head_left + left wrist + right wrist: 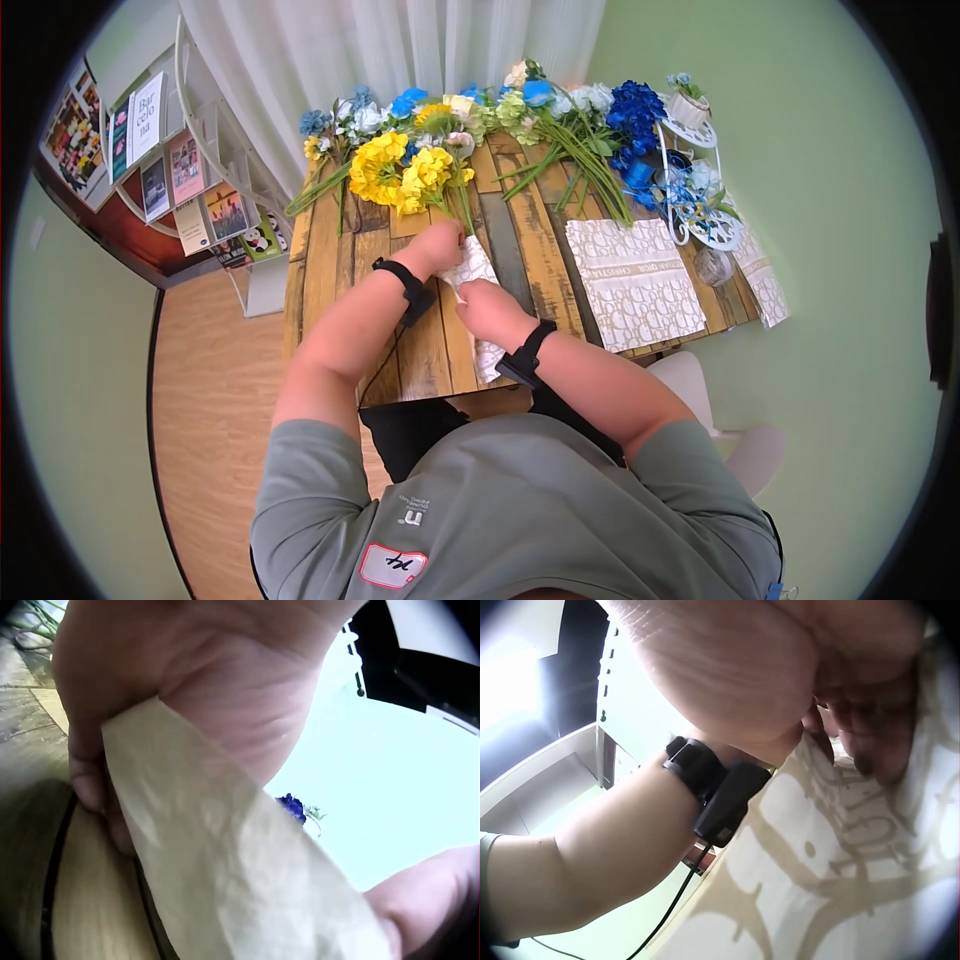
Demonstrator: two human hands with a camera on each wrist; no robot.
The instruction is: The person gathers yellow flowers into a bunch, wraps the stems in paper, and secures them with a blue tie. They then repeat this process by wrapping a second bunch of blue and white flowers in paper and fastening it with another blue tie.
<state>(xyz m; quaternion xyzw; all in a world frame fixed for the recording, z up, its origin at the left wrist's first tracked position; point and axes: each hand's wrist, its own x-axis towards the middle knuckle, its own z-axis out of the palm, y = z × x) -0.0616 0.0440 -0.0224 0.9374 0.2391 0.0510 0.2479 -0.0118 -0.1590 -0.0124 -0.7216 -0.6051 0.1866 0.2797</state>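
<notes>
A narrow piece of white patterned cloth or paper (486, 362) lies lengthwise near the table's front edge. The left hand (438, 248) grips its upper end, fingers curled, beside the yellow flowers' stems. Lower down, the right hand (492, 312) holds its side. In the left wrist view, the plain beige underside (217, 840) runs from under the palm of the left hand (202, 682). The right wrist view shows fingers of the right hand (862, 727) curled into the printed side (840, 877); their tips are partly hidden.
Yellow flowers (380, 172) lie just beyond the left hand, with blue and white ones behind. Green stems (590, 165) spread at the back right. Another patterned sheet (636, 290) lies on the right, near a white metal stand (718, 232). A rack (215, 150) stands left.
</notes>
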